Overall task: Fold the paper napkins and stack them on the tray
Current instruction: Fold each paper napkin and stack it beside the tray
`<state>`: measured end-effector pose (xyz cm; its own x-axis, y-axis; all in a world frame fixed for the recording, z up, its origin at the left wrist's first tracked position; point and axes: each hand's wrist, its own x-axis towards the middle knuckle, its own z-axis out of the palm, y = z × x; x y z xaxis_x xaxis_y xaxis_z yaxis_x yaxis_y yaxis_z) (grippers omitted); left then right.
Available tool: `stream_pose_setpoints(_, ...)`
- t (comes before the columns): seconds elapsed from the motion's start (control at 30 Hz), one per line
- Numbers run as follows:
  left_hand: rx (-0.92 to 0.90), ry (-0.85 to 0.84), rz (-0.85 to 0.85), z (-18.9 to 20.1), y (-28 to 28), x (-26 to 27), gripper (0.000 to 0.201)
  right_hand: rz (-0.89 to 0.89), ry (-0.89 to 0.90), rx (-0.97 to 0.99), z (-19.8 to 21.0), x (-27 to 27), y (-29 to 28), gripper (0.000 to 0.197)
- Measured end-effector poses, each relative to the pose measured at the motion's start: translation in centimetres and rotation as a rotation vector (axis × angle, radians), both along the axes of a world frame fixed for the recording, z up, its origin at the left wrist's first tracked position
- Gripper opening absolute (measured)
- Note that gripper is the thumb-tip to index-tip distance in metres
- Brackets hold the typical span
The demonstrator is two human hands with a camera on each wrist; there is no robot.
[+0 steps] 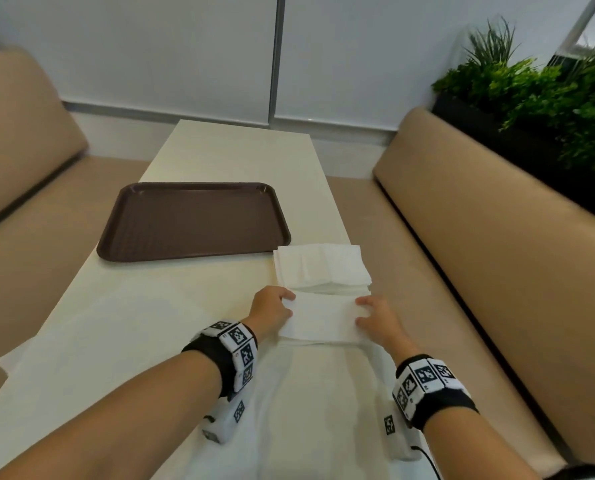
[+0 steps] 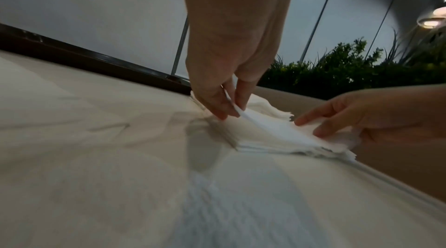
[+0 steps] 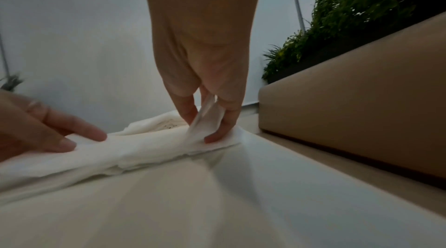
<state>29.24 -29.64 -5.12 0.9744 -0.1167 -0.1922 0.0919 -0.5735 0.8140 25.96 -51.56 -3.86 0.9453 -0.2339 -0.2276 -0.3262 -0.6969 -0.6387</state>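
Note:
A stack of white paper napkins (image 1: 320,268) lies on the cream table, just right of the brown tray (image 1: 192,220), which holds nothing. The top napkin (image 1: 324,317) is partly folded toward me over the stack's near half. My left hand (image 1: 282,303) pinches its left edge between thumb and fingers, seen close in the left wrist view (image 2: 231,107). My right hand (image 1: 365,311) pinches the right edge, where the paper (image 3: 207,118) rises between thumb and fingers. The napkin stack (image 2: 277,134) sits under both hands.
Tan padded benches (image 1: 497,230) run along both sides of the narrow table (image 1: 220,150). A planter of green plants (image 1: 549,91) stands behind the right bench. A white wall closes the far end.

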Motion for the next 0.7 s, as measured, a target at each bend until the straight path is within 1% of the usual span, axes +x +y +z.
stream_pose_setpoints(0.13, 0.092, -0.005, -0.031, -1.0, -0.4, 0.0, 0.039, 0.069, 0.033, -0.118, -0.5, 0.4, 0.5, 0.047)
stream_pose_setpoints(0.23, 0.212, -0.051, -0.066, -1.7, -0.7, -0.3, 0.038, 0.096, 0.036, -0.225, -0.8, 0.5, 0.5, 0.04)
stream_pose_setpoints(0.3, 0.268, -0.076, -0.086, -1.9, -0.9, -0.6, 0.037, 0.082, 0.024, -0.272, -1.1, 0.3, 0.7, 0.037)
stream_pose_setpoints(0.33, 0.28, -0.075, -0.095, -1.6, -0.9, -0.9, 0.037, 0.071, 0.037, -0.337, -1.1, 0.1, 0.9, 0.039)
stream_pose_setpoints(0.4, 0.293, -0.042, -0.111, -0.6, -0.6, -1.6, 0.039, 0.074, 0.133, -0.544, -0.8, -0.5, 1.0, 0.044)
stream_pose_setpoints(0.43, 0.267, -0.025, -0.101, 0.2, 0.0, -1.9, 0.039, 0.078, 0.183, -0.592, -0.3, -0.8, 1.1, 0.047)
stream_pose_setpoints(0.47, 0.223, -0.011, -0.098, 1.1, 0.8, -2.3, 0.036, 0.08, 0.227, -0.594, 0.1, -1.0, 1.1, 0.05)
stream_pose_setpoints(0.53, 0.118, -0.008, -0.101, 3.1, 3.5, -3.8, 0.027, 0.083, 0.239, -0.549, 1.1, -1.3, 1.5, 0.053)
stream_pose_setpoints(0.63, -0.044, -0.025, -0.07, 5.6, 9.7, -7.8, 0.015, 0.134, 0.088, -0.515, 3.0, -1.7, 3.8, 0.054)
stream_pose_setpoints(0.7, -0.098, -0.013, 0.008, 6.4, 14.5, -11.3, 0.012, 0.234, 0.001, -0.484, 4.8, -2.2, 6.9, 0.051)
